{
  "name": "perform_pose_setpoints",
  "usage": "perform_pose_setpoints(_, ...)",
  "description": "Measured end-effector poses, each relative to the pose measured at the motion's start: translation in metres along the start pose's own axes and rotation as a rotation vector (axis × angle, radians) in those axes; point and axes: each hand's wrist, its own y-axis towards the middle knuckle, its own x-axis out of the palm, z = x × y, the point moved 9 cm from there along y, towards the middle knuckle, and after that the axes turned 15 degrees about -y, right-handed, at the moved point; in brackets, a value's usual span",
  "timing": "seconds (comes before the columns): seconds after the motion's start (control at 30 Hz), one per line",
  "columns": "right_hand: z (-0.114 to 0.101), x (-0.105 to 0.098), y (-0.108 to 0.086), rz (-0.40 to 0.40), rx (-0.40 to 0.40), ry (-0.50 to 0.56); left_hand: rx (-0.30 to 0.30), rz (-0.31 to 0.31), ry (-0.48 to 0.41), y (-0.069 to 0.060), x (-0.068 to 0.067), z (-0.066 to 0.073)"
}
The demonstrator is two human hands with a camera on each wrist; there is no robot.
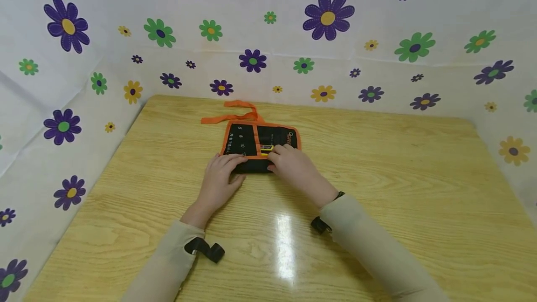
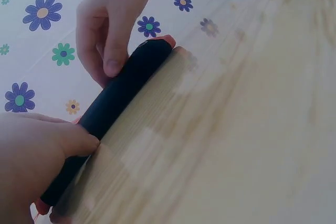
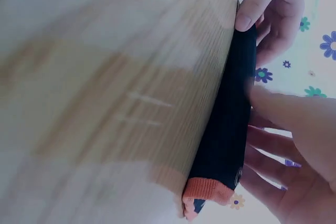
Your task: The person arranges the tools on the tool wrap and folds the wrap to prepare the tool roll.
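Observation:
A black tool pouch [image 1: 248, 140] with orange trim lies spread on the table, its printed numbers facing up. Along its near side runs a thick black fold [image 2: 118, 93]. My left hand [image 1: 219, 177] grips the near left corner, fingers on top and thumb at the front edge. At the near right part, my right hand [image 1: 293, 164] holds the pouch's edge with thumb and bent fingers. Beside those fingertips a yellow-and-black piece [image 1: 266, 148] shows in the middle section; its kind is unclear. In the right wrist view the right fingers [image 3: 273, 145] are partly hidden behind the fold.
Orange tie ribbons [image 1: 228, 119] trail from the pouch's far side toward the left. The wooden table [image 1: 377, 176] extends on both sides and toward me. A white flowered cloth [image 1: 285, 36] hangs behind and beside it. Black straps [image 1: 205, 248] sit around both wrists.

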Motion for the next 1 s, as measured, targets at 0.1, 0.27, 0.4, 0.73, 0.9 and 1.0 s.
perform_pose_setpoints(0.1, -0.002, 0.004, -0.003, -0.035, -0.028, 0.015, -0.012, -0.006, -0.005, 0.000, 0.000, -0.002)
perform_pose_setpoints(0.27, -0.005, 0.003, -0.007, -0.010, -0.073, 0.004, 0.008, -0.006, -0.006, -0.001, -0.001, 0.001)
perform_pose_setpoints(0.4, -0.003, 0.002, -0.012, -0.037, -0.071, 0.074, 0.014, 0.031, -0.058, -0.002, -0.004, 0.005)
perform_pose_setpoints(0.73, 0.011, 0.013, -0.018, -0.262, 0.030, 0.403, 0.013, 0.227, -0.295, -0.003, -0.022, 0.005)
perform_pose_setpoints(0.9, 0.017, 0.020, -0.012, -0.278, 0.066, 0.494, 0.121, 0.316, -0.216, -0.002, -0.031, 0.010)
perform_pose_setpoints(1.0, 0.021, 0.017, -0.006, -0.189, 0.075, 0.498, 0.164, 0.324, -0.163, -0.001, -0.032, 0.013)
